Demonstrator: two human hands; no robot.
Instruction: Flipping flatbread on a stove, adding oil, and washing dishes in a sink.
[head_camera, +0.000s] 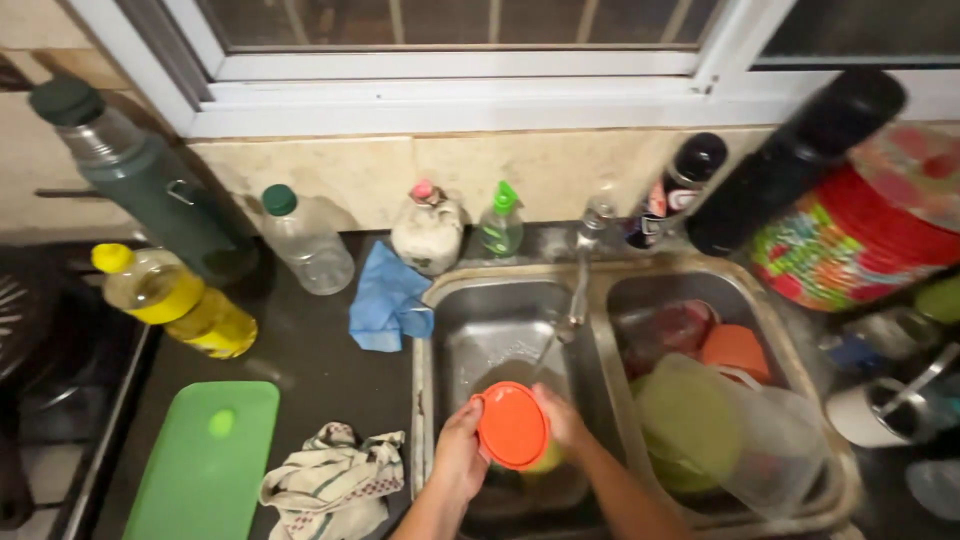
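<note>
Two basins of a steel sink (440, 300) are seen at lower centre, set in the dark desk (310, 350); a green cutting board (205, 460) lies lower left; an orange lid (512, 425) is gripped between left hand (458, 450) and right hand (562, 415) under the tap (583, 265).

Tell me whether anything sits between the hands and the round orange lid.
Nothing visible does. The left hand and right hand both grip the round orange plastic lid directly by its edges, over the left basin of the steel sink, beneath the tap.
</note>
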